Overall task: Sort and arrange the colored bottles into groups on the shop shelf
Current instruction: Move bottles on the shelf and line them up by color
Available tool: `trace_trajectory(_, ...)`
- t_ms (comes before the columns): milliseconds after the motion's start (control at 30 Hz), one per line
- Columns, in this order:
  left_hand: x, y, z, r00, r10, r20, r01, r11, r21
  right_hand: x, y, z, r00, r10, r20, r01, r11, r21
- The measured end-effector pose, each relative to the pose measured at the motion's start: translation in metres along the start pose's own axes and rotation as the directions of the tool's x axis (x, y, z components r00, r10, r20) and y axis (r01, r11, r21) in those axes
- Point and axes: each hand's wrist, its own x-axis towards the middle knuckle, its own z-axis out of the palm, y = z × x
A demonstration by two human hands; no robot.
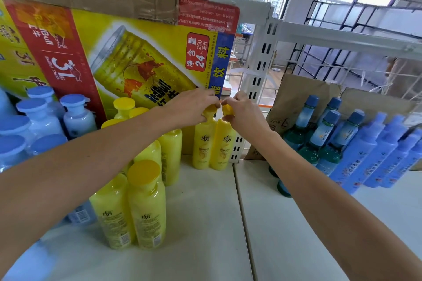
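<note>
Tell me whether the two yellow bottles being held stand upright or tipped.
Upright: both yellow bottles stand base-down on the shelf, left hand and right hand gripping their caps.

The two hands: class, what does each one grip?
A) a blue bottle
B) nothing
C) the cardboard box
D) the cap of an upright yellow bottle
D: the left hand and right hand each pinch the cap of one of two upright yellow bottles.

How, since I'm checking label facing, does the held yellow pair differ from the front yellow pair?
The held pair shows picture labels; the front pair shows barcodes. The held pair stands at the back, caps gripped by the left hand and right hand; the front pair stands nearer, with no hand on it. Both are yellow, upright, side by side on the shelf.
</note>
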Motion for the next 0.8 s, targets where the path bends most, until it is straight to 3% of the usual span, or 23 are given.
trace_trajectory(433, 0.0, -0.002, -0.011, 0.997, 0.008, 0.072, -0.01, 1.0, 0.018, -0.007, -0.003, -0.011, 1.0, 0.016, 0.014, -0.016, 0.999, -0.05)
trace_trajectory(800, -0.015, -0.019, -0.033, 0.991, -0.013, 0.131, 0.02, 0.998, -0.055, -0.023, 0.002, -0.033, 0.999, -0.033, 0.022, 0.032, 0.997, 0.071)
